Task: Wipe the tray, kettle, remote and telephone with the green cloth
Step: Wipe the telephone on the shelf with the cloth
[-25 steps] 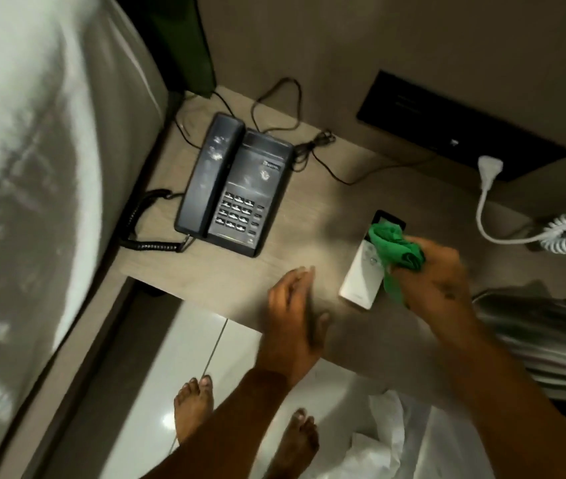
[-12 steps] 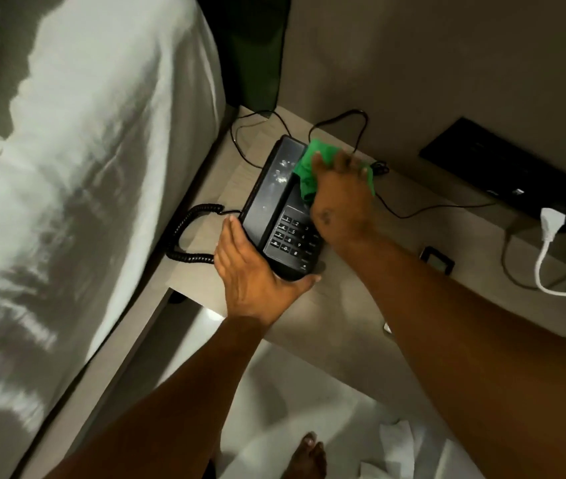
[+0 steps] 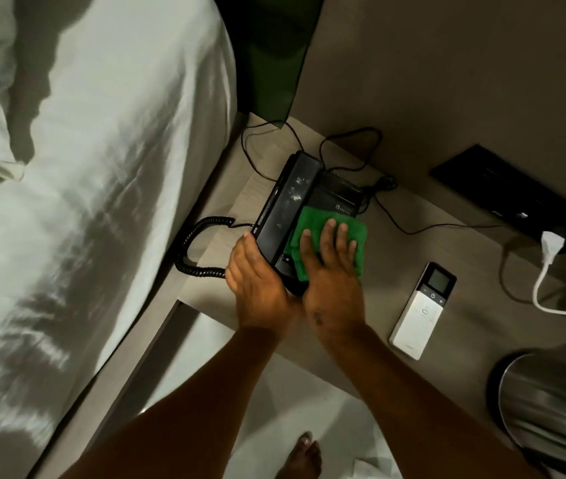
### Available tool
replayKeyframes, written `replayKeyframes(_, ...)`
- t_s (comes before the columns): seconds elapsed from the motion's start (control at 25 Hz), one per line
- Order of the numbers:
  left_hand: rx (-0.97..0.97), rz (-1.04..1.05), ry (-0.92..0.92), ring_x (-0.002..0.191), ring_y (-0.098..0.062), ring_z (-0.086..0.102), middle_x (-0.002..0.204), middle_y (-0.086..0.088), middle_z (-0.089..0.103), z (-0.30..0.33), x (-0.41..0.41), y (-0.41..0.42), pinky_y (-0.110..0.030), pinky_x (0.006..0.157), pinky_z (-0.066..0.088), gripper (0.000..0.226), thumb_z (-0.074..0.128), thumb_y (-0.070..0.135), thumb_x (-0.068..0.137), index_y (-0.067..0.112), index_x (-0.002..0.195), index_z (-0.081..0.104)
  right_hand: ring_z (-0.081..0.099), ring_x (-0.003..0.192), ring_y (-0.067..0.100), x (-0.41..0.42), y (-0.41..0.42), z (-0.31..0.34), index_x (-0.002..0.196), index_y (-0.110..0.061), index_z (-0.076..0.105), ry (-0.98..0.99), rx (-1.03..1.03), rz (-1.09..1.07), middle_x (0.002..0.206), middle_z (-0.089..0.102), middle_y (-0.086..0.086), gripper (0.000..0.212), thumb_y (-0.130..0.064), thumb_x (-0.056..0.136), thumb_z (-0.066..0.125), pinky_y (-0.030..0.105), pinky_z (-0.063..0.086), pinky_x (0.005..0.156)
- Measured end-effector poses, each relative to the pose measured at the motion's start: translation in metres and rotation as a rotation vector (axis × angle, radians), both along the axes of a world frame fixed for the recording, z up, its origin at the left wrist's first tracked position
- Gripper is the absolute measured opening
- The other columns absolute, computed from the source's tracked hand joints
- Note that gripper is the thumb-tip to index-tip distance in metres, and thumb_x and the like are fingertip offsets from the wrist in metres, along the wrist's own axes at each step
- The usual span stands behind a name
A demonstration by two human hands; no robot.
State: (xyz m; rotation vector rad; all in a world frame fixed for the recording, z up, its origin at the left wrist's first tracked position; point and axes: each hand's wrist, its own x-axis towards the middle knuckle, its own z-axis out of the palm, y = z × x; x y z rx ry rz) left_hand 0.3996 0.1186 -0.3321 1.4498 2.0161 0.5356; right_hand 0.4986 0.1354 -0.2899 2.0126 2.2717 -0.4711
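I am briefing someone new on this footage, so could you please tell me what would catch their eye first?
The bright green cloth stands out, pressed flat by the right hand over the keypad of the black telephone on the bedside shelf. The left hand steadies the telephone's near corner. To the right lies a white remote, and a white bed fills the left side.

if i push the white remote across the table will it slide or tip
The remote lies flat and slim on the smooth table, so it would probably slide, not tip. It looks like rigid plastic, likely light. Its flat body shouldn't roll.
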Motion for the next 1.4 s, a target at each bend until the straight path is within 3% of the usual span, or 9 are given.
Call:
replayKeyframes(0.2, 0.018, 0.022, -0.011, 0.145, -0.038, 0.024, 0.155, -0.023, 0.028, 0.001, 0.000, 0.000, -0.051, 0.119, 0.016, 0.136, 0.075, 0.072, 0.055, -0.002, 0.153, 0.014, -0.019, 0.142, 0.035, 0.012, 0.034, 0.003, 0.148, -0.023, 0.004, 0.026, 0.051, -0.047, 0.159, -0.010, 0.016, 0.088, 0.005, 0.079, 0.051, 0.045, -0.012, 0.115)
replayKeyframes(0.44, 0.015, 0.024, 0.013, 0.144, -0.036, 0.024, 0.153, -0.019, 0.027, 0.001, 0.000, -0.002, -0.052, 0.120, 0.017, 0.144, 0.078, 0.073, 0.046, 0.004, 0.152, 0.010, 0.007, 0.142, 0.046, 0.022, 0.111, 0.006, 0.146, -0.018, 0.021, -0.083, 0.070, -0.182, 0.155, 0.013, 0.026, 0.076, 0.000, 0.081, 0.057, 0.057, 0.018, 0.116)
replayKeyframes(0.64, 0.017, 0.010, -0.006, 0.146, -0.034, 0.017, 0.156, -0.021, 0.023, -0.001, 0.001, -0.002, -0.054, 0.122, 0.012, 0.137, 0.072, 0.073, 0.054, 0.005, 0.152, 0.005, -0.016, 0.143, 0.031, 0.012, 0.022, -0.001, 0.147, -0.024, 0.015, 0.119, 0.071, -0.090, 0.159, -0.005, 0.012, 0.083, 0.005, 0.080, 0.055, 0.044, -0.010, 0.116)
replayKeyframes(0.84, 0.025, 0.002, -0.007, 0.148, -0.035, 0.016, 0.158, -0.022, 0.020, -0.006, 0.001, -0.003, -0.053, 0.123, 0.011, 0.131, 0.059, 0.075, 0.058, 0.005, 0.153, 0.003, -0.020, 0.142, 0.025, 0.013, 0.000, -0.003, 0.145, -0.027, 0.016, 0.183, 0.064, -0.061, 0.154, -0.012, 0.003, 0.076, 0.002, 0.085, 0.053, 0.041, -0.013, 0.116)
replayKeyframes(0.92, 0.014, 0.013, -0.008, 0.147, -0.035, 0.016, 0.158, -0.020, 0.021, -0.004, 0.000, -0.002, -0.052, 0.122, 0.010, 0.141, 0.068, 0.079, 0.052, 0.006, 0.153, 0.004, -0.011, 0.145, 0.030, 0.022, 0.026, -0.006, 0.146, -0.026, 0.019, 0.187, 0.100, -0.084, 0.159, -0.003, 0.008, 0.081, 0.009, 0.081, 0.052, 0.044, -0.005, 0.119)
replayKeyframes(1.0, 0.011, 0.016, 0.012, 0.146, -0.036, 0.019, 0.156, -0.020, 0.023, -0.002, -0.001, -0.002, -0.053, 0.122, 0.013, 0.146, 0.075, 0.078, 0.047, 0.005, 0.153, 0.007, 0.018, 0.143, 0.036, 0.031, 0.068, -0.004, 0.144, -0.022, 0.032, 0.170, 0.123, -0.175, 0.156, 0.021, 0.016, 0.073, 0.007, 0.081, 0.055, 0.047, 0.022, 0.118)
replayKeyframes(1.08, 0.015, 0.000, 0.027, 0.146, -0.036, 0.021, 0.156, -0.019, 0.024, -0.001, 0.000, -0.002, -0.055, 0.122, 0.017, 0.146, 0.078, 0.074, 0.046, 0.004, 0.153, 0.009, 0.049, 0.120, 0.033, 0.040, 0.101, 0.005, 0.128, -0.018, 0.054, 0.225, 0.202, -0.285, 0.134, 0.047, 0.015, 0.049, -0.004, 0.082, 0.063, 0.048, 0.047, 0.099)
replayKeyframes(1.2, 0.003, -0.013, 0.036, 0.146, -0.035, 0.021, 0.156, -0.018, 0.023, -0.003, -0.002, -0.002, -0.055, 0.122, 0.017, 0.146, 0.077, 0.075, 0.046, 0.004, 0.154, 0.009, 0.047, 0.112, 0.033, 0.049, 0.100, 0.011, 0.107, -0.017, 0.067, 0.187, 0.222, -0.168, 0.121, 0.049, 0.012, 0.041, 0.002, 0.072, 0.070, 0.047, 0.049, 0.093)
replayKeyframes(1.4, -0.005, -0.004, -0.004, 0.148, -0.036, 0.019, 0.158, -0.020, 0.021, -0.003, -0.001, -0.002, -0.054, 0.122, 0.013, 0.142, 0.067, 0.081, 0.052, 0.003, 0.155, 0.007, 0.050, 0.101, 0.021, 0.022, 0.016, 0.001, 0.095, -0.022, 0.063, 0.322, 0.185, -0.258, 0.110, 0.049, 0.005, 0.027, -0.007, 0.074, 0.070, 0.037, 0.053, 0.081)
